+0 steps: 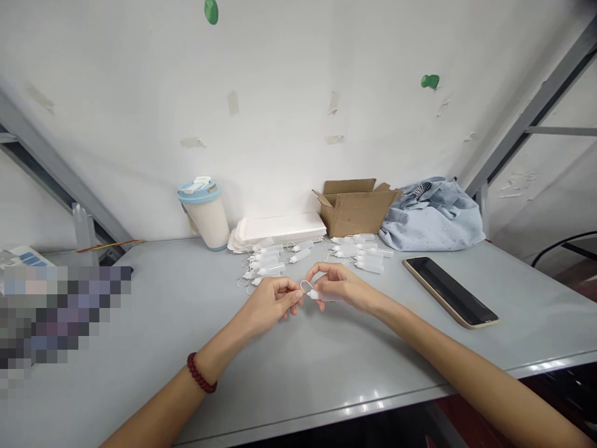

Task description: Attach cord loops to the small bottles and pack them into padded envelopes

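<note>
Your left hand (281, 301) has thumb and forefinger pinched together on the end of a pale cord loop (305, 284). Your right hand (339, 286) is curled, its fingers closed round the small bottle (314, 295), whose white tip points toward your left hand. The loop bridges the gap between your hands; your fingertips hide whether its end is fastened. A dark red bracelet (201, 373) circles your left wrist.

Just beyond your hands, more small bottles lie in two loose groups, a left group (271, 270) and a right group (369, 266). Many show cords at their tips, so the cord seems to be on those; you have one in hand, and how many are left cannot be told. The bottles look translucent, but whether they hold anything is too small to tell.

Farther out on the bench (326, 379), past the left group, lies a white stack (284, 229). Behind the right group stands a cardboard box (358, 213) with its flaps up, its inside hidden. Beyond your left hand, a lidded cup (208, 218) conceals its contents. A phone (450, 291) lies to the right of your right hand, with blue cloth (431, 218) beyond it.
</note>
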`<state>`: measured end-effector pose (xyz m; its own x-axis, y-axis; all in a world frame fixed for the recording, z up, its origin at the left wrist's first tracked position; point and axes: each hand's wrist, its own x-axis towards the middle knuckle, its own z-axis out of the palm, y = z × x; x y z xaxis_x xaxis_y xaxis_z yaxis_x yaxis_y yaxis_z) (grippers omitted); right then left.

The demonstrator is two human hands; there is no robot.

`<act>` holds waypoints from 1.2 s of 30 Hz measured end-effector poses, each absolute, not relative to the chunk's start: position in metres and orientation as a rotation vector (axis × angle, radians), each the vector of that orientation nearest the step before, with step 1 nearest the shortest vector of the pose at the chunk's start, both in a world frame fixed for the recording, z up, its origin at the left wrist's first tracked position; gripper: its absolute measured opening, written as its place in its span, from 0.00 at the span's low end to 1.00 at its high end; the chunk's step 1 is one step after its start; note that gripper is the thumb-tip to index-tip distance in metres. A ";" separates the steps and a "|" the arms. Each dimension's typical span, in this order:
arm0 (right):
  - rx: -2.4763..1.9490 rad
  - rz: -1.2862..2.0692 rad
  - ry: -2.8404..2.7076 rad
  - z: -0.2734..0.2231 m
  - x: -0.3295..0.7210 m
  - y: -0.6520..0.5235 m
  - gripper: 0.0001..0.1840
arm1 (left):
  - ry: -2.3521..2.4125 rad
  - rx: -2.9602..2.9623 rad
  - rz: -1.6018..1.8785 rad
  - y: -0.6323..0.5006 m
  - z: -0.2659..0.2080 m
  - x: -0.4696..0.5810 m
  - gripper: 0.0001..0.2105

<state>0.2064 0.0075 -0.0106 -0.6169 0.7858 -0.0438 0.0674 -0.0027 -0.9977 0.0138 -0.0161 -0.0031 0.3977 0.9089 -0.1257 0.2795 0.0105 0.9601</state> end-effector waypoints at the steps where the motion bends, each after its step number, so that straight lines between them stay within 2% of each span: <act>1: -0.874 1.672 -1.726 -0.011 0.206 0.007 0.07 | 1.105 1.525 0.690 -0.016 -0.004 0.014 0.12; 17: -0.926 1.554 -1.802 -0.006 0.202 0.005 0.06 | 1.125 1.541 0.623 -0.009 -0.004 0.008 0.13; 23: -1.057 1.357 -1.894 -0.003 0.206 0.007 0.14 | 1.218 1.525 0.762 -0.006 0.002 0.006 0.12; 36: -1.053 1.140 -1.985 -0.010 0.203 0.002 0.12 | 1.278 1.502 0.873 -0.010 0.005 0.009 0.10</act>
<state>0.2033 0.0021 -0.0101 -0.4962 0.8604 0.1164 0.3328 0.3123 -0.8898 0.0092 -0.0104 0.0047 0.2001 0.9782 -0.0561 0.3040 -0.0075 0.9526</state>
